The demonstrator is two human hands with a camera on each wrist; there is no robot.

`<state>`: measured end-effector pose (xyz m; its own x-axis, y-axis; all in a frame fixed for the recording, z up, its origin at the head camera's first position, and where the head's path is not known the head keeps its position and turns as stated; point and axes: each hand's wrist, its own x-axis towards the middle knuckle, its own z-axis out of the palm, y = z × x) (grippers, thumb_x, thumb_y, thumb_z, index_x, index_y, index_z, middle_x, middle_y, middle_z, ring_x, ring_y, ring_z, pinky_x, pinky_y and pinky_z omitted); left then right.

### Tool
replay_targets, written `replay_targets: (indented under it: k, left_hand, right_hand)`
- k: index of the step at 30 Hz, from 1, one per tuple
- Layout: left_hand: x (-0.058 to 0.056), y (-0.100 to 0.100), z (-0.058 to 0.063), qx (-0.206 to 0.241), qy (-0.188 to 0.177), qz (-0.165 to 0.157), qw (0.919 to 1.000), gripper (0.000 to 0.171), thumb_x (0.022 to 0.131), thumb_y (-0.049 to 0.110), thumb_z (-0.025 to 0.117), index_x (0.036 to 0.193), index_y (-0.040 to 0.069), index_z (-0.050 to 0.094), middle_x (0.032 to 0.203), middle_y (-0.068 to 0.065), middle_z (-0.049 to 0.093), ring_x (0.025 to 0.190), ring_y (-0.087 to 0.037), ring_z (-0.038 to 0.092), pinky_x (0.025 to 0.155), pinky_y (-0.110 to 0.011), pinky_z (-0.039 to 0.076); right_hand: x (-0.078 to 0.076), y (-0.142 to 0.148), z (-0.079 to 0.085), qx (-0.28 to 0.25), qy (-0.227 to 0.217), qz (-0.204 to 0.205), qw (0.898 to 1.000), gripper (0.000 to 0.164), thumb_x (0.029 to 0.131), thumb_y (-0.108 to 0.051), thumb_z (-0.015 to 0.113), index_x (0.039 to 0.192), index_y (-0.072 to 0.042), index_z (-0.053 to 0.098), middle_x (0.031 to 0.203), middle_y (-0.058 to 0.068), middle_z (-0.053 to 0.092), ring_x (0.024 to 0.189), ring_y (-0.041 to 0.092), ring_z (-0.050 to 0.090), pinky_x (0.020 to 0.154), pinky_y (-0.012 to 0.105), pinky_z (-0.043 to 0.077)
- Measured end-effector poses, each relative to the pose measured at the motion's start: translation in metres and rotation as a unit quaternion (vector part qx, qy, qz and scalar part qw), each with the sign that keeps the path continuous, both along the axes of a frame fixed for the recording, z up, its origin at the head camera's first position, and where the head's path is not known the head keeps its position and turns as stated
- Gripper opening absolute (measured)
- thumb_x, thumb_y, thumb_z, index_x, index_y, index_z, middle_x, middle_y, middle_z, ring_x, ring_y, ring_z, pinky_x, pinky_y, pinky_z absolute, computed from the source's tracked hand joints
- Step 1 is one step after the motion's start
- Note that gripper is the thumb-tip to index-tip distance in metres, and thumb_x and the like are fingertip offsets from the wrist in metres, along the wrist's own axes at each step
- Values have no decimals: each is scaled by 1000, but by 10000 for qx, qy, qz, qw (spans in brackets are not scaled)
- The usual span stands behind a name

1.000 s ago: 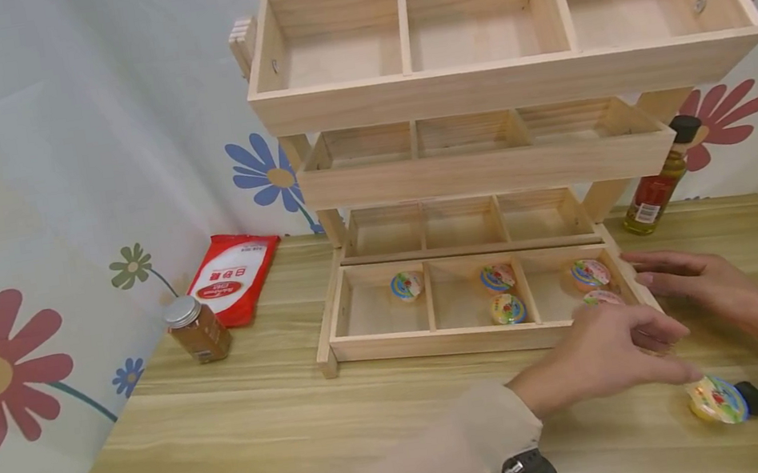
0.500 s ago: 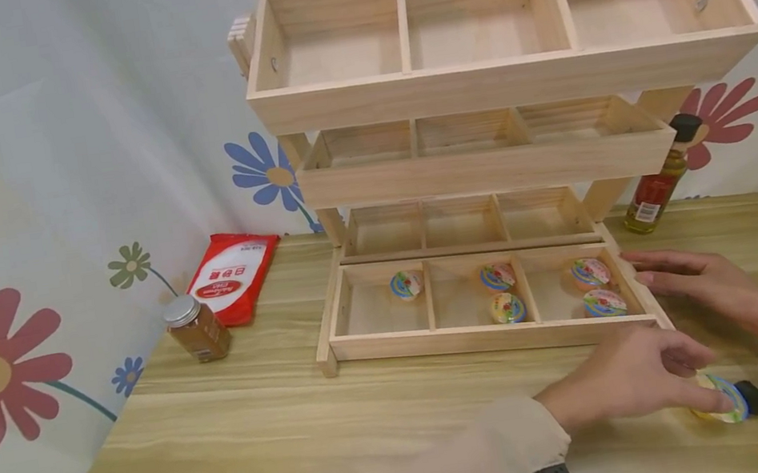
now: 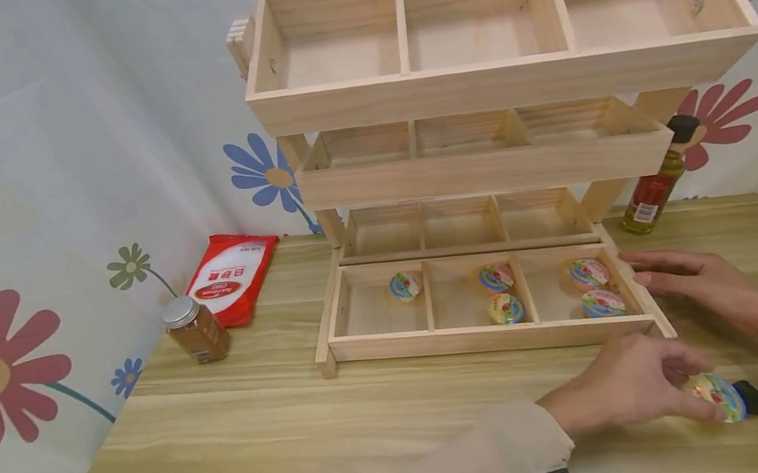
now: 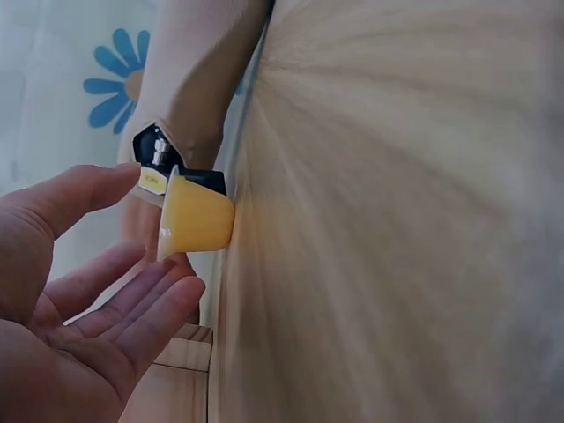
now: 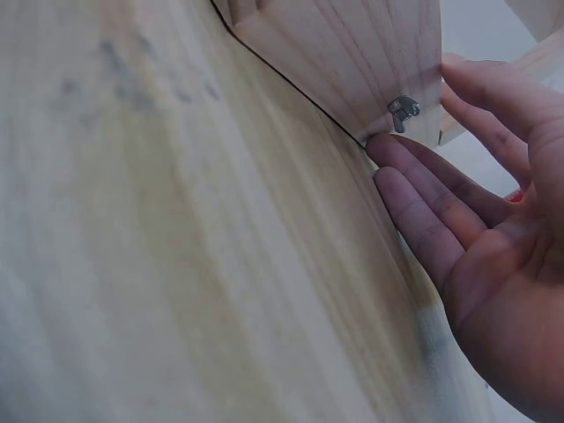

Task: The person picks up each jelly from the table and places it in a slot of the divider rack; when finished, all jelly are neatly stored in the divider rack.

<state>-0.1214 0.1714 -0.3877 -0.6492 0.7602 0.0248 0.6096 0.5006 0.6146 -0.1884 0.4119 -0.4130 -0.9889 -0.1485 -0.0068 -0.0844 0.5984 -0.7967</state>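
My left hand (image 3: 635, 382) reaches across the table toward a yellow jelly cup (image 3: 718, 397) standing at the lower right. In the left wrist view the thumb and spread fingers lie about the cup (image 4: 198, 216), without a plain grip on it. My right hand (image 3: 710, 291) is at the right end of the wooden rack (image 3: 495, 337). Seen from the right wrist, its extended fingers (image 5: 423, 216) touch the rack's side below a wing nut (image 5: 404, 112). In the bottom tray sit jelly cups: one on the left (image 3: 405, 286), two in the middle (image 3: 497, 278), two on the right (image 3: 603, 304).
Above the bottom tray rise further three-compartment tiers (image 3: 486, 169). Left of the rack are a red and white packet (image 3: 234, 279) and a lidded jar (image 3: 196, 331). An oil bottle (image 3: 658, 181) stands behind at right. A flowered cloth (image 3: 83, 149) hangs behind the table.
My left hand has moved right and toward the front, from before the right compartment to the loose jelly cup. This uncovers the front right cup. My right hand stays at the rack's side.
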Motion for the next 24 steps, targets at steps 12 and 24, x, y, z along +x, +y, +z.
replay_targets:
  k: [12,24]
  left_hand:
    - [2,10,-6,-312,54,-15,9995,42,86,42,89,126,38,77,91,36,66,74,25,40,69,1,35]
    - [1,14,-9,-362,-19,-72,9993,46,87,41,88,130,36,75,106,35,70,75,24,40,71,2,35]
  right_hand:
    - [1,1,0,110,-155,-53,9998,55,108,-38,64,158,-19,54,136,-36,54,127,-14,35,102,20,31]
    - [0,0,-1,153,-203,-54,9997,56,108,-40,64,159,-19,52,138,-35,53,128,-12,34,116,41,27]
